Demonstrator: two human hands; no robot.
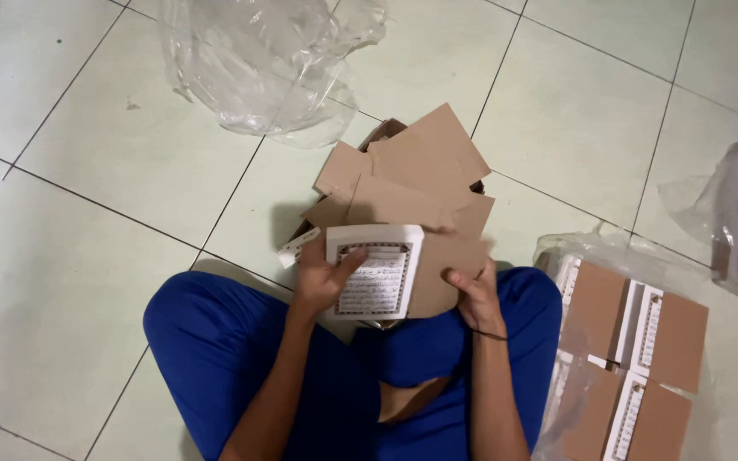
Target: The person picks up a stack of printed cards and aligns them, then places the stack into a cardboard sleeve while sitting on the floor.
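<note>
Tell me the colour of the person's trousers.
Blue trousers, seen in the head view, the only one.

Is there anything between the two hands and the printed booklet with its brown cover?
Nothing visible. The left hand grips the booklet with its thumb on the page, and the right hand holds the brown cover directly.

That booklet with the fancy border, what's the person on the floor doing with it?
A person sits cross-legged on the tiled floor, holding a white booklet with a decorated border. The left hand grips its left edge; the right hand holds the brown card cover behind it. Loose brown card pieces lie piled ahead, and a clear bag of more booklets sits to the right.
</note>
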